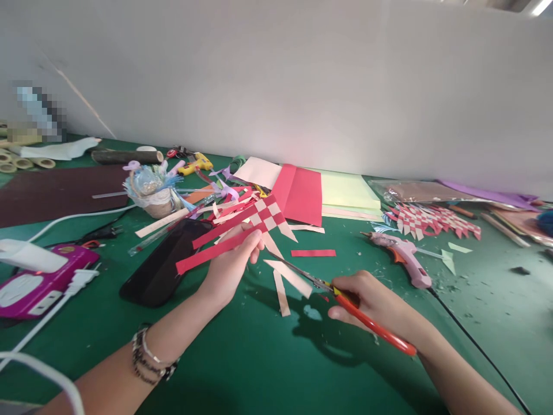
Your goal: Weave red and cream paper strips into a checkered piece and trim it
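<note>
Pinched in my left hand (237,258) is a woven paper piece (266,214), a red and pale pink checker with loose strip ends sticking out on both sides. My right hand (371,297) grips scissors (367,323) with orange-red handles, their blades pointing left toward a pale pink strip end of the weave. Whether the blades touch that strip I cannot tell. Below the blades are cut pale pink strips (281,293), and a short red strip (313,253) lies just beyond them on the green table.
A pink glue gun (401,253) with a black cord lies at right, near finished woven pieces (436,221). Red paper (305,196) and pale green sheets (349,190) lie at the back. On the left are a black phone (158,262), a purple power strip (47,282) and a small basket (155,199).
</note>
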A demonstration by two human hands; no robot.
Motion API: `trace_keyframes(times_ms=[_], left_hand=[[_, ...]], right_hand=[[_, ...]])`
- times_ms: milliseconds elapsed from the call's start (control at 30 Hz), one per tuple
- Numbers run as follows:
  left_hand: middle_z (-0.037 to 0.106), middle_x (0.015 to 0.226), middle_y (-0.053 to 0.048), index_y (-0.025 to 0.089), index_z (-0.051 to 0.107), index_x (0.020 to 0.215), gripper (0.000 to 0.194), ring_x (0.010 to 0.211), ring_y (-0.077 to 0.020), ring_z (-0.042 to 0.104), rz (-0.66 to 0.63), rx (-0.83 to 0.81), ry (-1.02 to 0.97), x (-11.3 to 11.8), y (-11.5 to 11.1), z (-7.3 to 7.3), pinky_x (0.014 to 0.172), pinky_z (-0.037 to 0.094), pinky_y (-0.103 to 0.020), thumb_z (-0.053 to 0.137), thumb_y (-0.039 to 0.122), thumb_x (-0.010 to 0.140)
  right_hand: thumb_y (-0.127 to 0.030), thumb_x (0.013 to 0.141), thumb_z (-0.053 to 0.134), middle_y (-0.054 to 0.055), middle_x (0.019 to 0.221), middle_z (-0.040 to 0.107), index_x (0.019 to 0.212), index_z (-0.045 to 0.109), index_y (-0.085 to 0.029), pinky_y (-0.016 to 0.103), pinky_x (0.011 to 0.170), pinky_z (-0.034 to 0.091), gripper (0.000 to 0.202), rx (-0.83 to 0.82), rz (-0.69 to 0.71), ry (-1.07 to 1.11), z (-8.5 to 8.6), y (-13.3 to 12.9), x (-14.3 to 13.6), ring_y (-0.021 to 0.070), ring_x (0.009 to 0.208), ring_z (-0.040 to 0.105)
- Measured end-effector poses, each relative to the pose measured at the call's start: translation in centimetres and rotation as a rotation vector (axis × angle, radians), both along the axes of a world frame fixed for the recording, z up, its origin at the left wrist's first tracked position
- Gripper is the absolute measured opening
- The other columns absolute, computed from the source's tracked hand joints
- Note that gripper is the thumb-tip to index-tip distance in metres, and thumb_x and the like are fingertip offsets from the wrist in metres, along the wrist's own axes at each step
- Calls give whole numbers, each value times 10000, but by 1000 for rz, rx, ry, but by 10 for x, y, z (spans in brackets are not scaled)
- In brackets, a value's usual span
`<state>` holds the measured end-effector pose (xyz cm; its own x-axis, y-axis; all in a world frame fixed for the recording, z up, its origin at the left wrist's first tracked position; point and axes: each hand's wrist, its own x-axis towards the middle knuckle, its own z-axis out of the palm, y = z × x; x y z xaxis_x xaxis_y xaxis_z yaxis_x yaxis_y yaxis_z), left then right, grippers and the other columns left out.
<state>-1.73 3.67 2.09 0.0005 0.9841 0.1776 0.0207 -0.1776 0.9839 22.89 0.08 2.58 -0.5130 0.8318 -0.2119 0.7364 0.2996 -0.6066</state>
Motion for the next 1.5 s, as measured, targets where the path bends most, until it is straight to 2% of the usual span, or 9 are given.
trace_keyframes(times_ms=[267,433,700,800,1000,1133,1300,1367,1500], left_hand=[[350,511,63,192,454,654,195,482,-81,339,72,-16,-111,-4,11,1,525,323,-224,509,278,820],[408,531,59,203,502,783,97,492,-95,395,115,69,25,-5,11,-1,505,345,-219,516,295,808],[643,668,18,224,572,741,146,605,-110,565,-193,1024,814,1,-11,2,623,367,-254,504,108,796],[644,641,26,222,567,714,176,549,-97,550,-268,1099,831,7,-18,6,607,342,-258,504,81,798],[656,730,7,229,557,797,111,637,-119,581,-253,1029,858,9,-14,-3,656,384,-259,520,124,802],[580,700,-8,198,510,726,139,598,-119,533,-171,510,665,8,-6,-6,578,409,-234,437,239,837],[535,648,-1,172,532,762,370,442,-86,436,-538,-158,264,14,-7,-4,478,394,-220,316,450,875],[498,590,17,170,530,716,361,428,-82,422,-642,-231,193,20,-13,-5,468,386,-213,381,470,851],[436,505,37,176,552,668,319,422,-88,415,-617,-262,152,30,-24,-7,431,354,-199,457,430,836]], right_hand=[[-520,783,495,-66,534,246,577,297,-193,223,426,171,434,17,-137,78,-3,7,4,71,498,195],[-508,820,446,-45,524,423,641,396,-194,223,448,349,364,-79,-315,341,-1,8,3,97,480,446],[-426,727,619,6,741,578,738,432,-201,310,643,497,293,-255,-314,937,-9,-4,-28,150,669,589],[-372,706,657,-35,642,519,702,416,-203,274,600,472,294,-232,-381,1021,-12,-10,-39,113,597,534],[-341,745,629,-22,687,541,779,498,-186,268,609,451,206,-102,-515,950,-10,-9,-37,115,622,522],[-361,751,627,-21,698,549,803,493,-193,275,590,460,221,-94,-581,934,-17,-1,-26,126,618,540],[-386,743,632,-5,742,563,824,486,-201,291,601,478,249,-96,-566,930,-21,1,-25,143,646,557],[-379,747,628,-8,733,558,807,485,-200,290,620,475,237,-75,-547,918,-19,-1,-28,137,648,549],[-398,761,603,-9,717,541,766,441,-206,295,621,473,251,-104,-489,902,-18,-2,-31,133,635,529]])
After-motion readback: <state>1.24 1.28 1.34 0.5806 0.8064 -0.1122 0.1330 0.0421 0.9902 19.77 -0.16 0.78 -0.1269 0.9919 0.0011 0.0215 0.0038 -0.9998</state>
